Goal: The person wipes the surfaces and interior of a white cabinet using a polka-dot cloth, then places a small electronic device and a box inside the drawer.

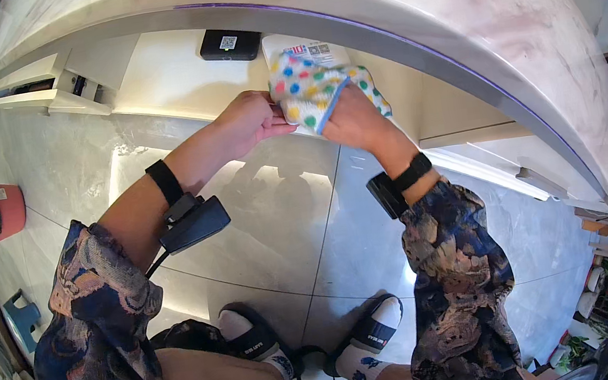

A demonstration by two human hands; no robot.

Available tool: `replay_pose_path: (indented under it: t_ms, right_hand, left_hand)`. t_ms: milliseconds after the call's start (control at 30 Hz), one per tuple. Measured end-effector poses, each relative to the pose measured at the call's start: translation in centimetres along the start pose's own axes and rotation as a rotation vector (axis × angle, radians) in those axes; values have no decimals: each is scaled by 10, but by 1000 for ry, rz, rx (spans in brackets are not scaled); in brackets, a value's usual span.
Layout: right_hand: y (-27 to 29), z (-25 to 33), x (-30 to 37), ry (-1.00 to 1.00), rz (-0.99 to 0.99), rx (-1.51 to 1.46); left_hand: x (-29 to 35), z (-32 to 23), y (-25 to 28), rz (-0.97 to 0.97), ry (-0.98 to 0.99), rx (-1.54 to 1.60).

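My right hand [355,119] is closed on a white cloth [313,86] with coloured polka dots and a blue hem. The cloth lies over a flat white item [319,49] with red and dark print, at the front of the open cabinet's shelf. Much of that item is hidden under the cloth. My left hand [254,121] is just left of the cloth at the shelf's front edge, its fingers curled and pressed together. What the left fingers hold, if anything, is hidden. Behind the hands, a black box [230,45] with a square code label rests on the shelf.
A marbled curved countertop [449,6] overhangs the shelf [172,80]. Drawers stand out at the left [46,98] and right [503,166]. On the tiled floor are a pink bin [10,212] and a blue stool [21,319]. Potted plants [607,303] stand at lower right.
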State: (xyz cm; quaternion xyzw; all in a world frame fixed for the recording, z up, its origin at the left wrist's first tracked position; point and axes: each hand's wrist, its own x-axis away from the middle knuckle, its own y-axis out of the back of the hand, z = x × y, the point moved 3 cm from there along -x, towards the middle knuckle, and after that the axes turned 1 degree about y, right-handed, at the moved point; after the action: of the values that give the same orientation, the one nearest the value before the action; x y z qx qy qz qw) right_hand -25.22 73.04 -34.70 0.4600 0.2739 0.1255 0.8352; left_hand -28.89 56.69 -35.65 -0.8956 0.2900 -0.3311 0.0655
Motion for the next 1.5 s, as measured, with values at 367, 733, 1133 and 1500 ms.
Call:
replay_pose_path:
  t_ms: [367, 733, 1133, 1500]
  right_hand:
    - [-17, 11, 89, -572, -356, -1179]
    - [-41, -10, -16, -754, -488, -1012]
    - [-60, 39, -49, -732, -542, -1310]
    - [-22, -74, -106, -395, -236, 82]
  left_hand:
    - [21, 11, 38, -7, 46, 73]
    - [55, 6, 69, 7, -288, 305]
    - [33, 5, 51, -484, -883, -234]
    - [37, 7, 36, -486, -850, -160]
